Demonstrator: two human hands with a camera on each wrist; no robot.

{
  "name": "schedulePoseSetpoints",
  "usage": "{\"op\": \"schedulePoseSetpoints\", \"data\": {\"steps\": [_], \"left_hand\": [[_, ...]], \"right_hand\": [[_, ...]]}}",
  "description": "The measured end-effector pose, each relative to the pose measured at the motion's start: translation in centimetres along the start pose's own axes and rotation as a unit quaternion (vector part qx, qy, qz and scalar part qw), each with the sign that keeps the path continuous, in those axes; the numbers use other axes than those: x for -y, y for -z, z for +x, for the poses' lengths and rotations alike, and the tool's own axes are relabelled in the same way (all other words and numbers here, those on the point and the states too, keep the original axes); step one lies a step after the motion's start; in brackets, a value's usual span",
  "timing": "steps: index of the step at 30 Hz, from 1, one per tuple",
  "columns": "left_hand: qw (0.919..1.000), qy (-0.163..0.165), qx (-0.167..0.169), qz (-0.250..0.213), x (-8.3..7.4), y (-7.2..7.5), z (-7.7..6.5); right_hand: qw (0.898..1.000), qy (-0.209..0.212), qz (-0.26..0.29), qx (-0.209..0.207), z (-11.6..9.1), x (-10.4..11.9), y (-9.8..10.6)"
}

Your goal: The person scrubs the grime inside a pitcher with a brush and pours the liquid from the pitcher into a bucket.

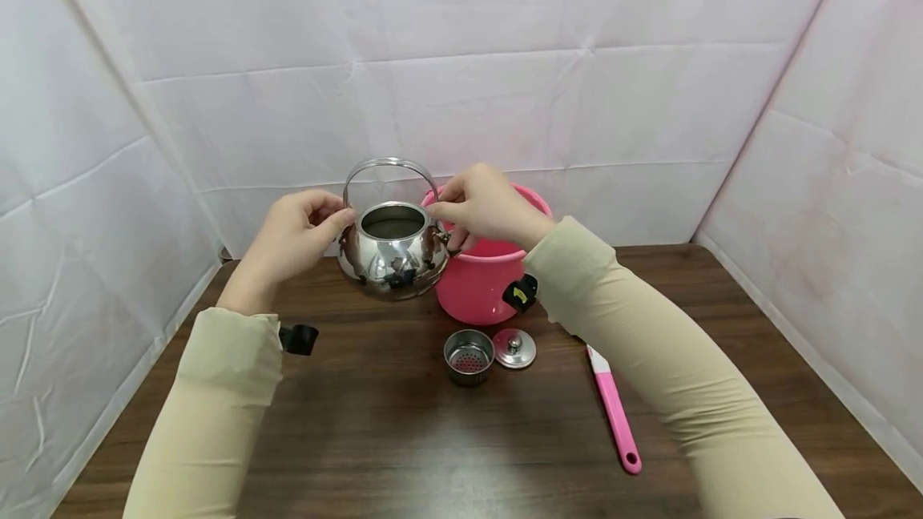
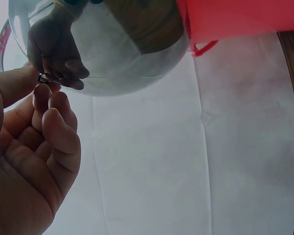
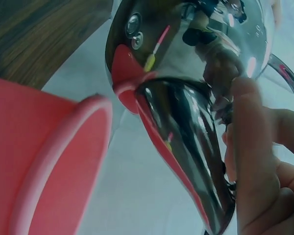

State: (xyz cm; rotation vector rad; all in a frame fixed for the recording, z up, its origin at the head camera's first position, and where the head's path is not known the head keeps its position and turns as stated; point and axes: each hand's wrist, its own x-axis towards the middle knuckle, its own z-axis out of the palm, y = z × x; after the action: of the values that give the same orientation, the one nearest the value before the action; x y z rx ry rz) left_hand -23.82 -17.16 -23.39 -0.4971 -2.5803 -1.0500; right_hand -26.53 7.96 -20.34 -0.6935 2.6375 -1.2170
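A shiny steel teapot (image 1: 392, 259), lidless with its round mouth facing up, is held above the table between both hands. My left hand (image 1: 296, 235) pinches the foot of its arched handle (image 1: 389, 162) on the left side, thumb against fingers. In the left wrist view, that left hand (image 2: 34, 142) grips a small metal fitting at the body's edge. My right hand (image 1: 483, 207) grips the other foot of the handle, beside the spout (image 3: 186, 142), in front of a pink bucket (image 1: 476, 291). The right fingers (image 3: 255, 161) lie along the spout in the right wrist view.
A steel strainer cup (image 1: 469, 355) with a perforated bottom stands in front of the bucket, beside a small round lid (image 1: 515, 348). A pink-handled tool (image 1: 616, 423) lies to the right, its far end hidden by the right sleeve. White sheets (image 1: 461, 102) enclose the wooden table (image 1: 360, 439).
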Motion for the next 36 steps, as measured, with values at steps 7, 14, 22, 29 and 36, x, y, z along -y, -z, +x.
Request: {"op": "schedulePoseSetpoints", "data": {"steps": [7, 14, 22, 29, 36], "left_hand": [[0.9997, 0.017, 0.014, 0.013, 0.7, 0.9, -1.1], [0.9984, 0.041, 0.029, 0.026, 1.9, 1.4, -2.0], [0.9970, 0.050, 0.048, 0.034, 3.2, 1.3, -2.9], [0.9966, 0.057, 0.050, 0.033, 4.7, 0.9, -3.9], [0.9957, 0.065, 0.062, 0.021, 6.2, 0.4, -4.6]], "right_hand": [[0.999, -0.002, -0.024, 0.033, 0.4, 0.1, -1.2], [0.998, -0.004, -0.042, 0.047, 1.1, 0.1, -2.7], [0.997, -0.009, -0.054, 0.063, 1.7, -0.3, -4.4], [0.996, -0.015, -0.052, 0.072, 2.1, -0.6, -6.0], [0.996, -0.026, -0.041, 0.069, 2.5, -1.3, -7.7]]}}
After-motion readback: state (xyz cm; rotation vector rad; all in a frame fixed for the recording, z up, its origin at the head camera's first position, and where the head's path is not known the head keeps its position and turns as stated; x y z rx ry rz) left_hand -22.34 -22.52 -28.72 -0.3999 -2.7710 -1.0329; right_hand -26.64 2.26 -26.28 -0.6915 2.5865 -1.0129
